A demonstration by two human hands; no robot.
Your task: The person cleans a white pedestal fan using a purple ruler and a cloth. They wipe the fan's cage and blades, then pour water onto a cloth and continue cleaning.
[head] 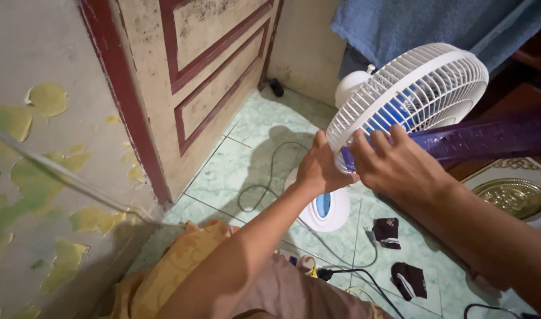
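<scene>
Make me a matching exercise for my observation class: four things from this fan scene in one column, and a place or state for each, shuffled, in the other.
Things:
1. Left hand
2. Right hand
3. Fan base
4. Dark socks

Places or states:
A. Lying on the green tiled floor, to the right of the base
B. Standing on the floor below the grille, white with a blue oval
C. Gripping the lower left rim of the white fan grille
D. Fingers spread over the lower front of the grille

Pairs: 1-C, 2-D, 3-B, 4-A
</scene>
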